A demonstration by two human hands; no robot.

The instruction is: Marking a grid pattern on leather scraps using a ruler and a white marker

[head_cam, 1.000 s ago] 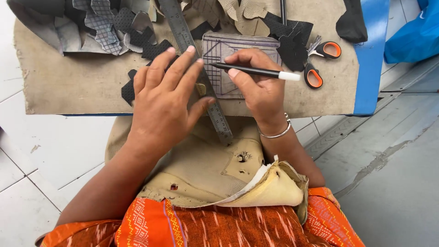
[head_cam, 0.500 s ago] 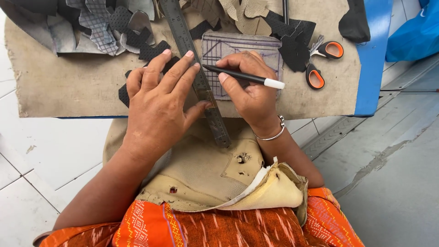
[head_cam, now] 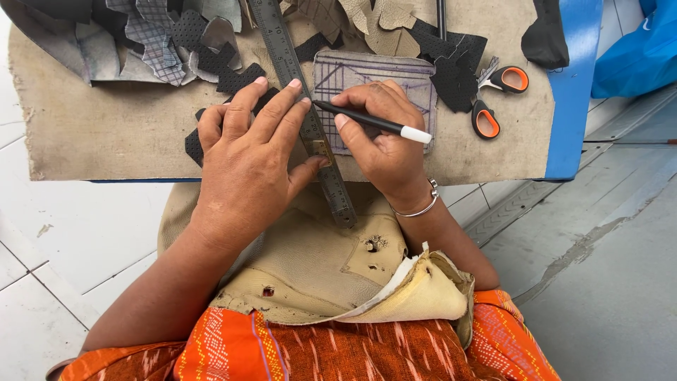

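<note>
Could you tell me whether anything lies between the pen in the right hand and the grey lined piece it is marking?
Nothing visible does. The right hand holds the black pen with its tip at the grey lined piece, beside the metal ruler that the left hand presses flat. The orange-handled scissors lie off to the right.

I see a dull grey metal ruler (head_cam: pixel 303 106) with engraved marks, a matt black plastic pen (head_cam: pixel 370 121) with a white cap, and glossy orange plastic handles on the scissors (head_cam: pixel 497 99). The board cover (head_cam: pixel 113 134) looks like coarse, stained beige cloth. The black scraps (head_cam: pixel 451 67) look perforated and matt.
</note>
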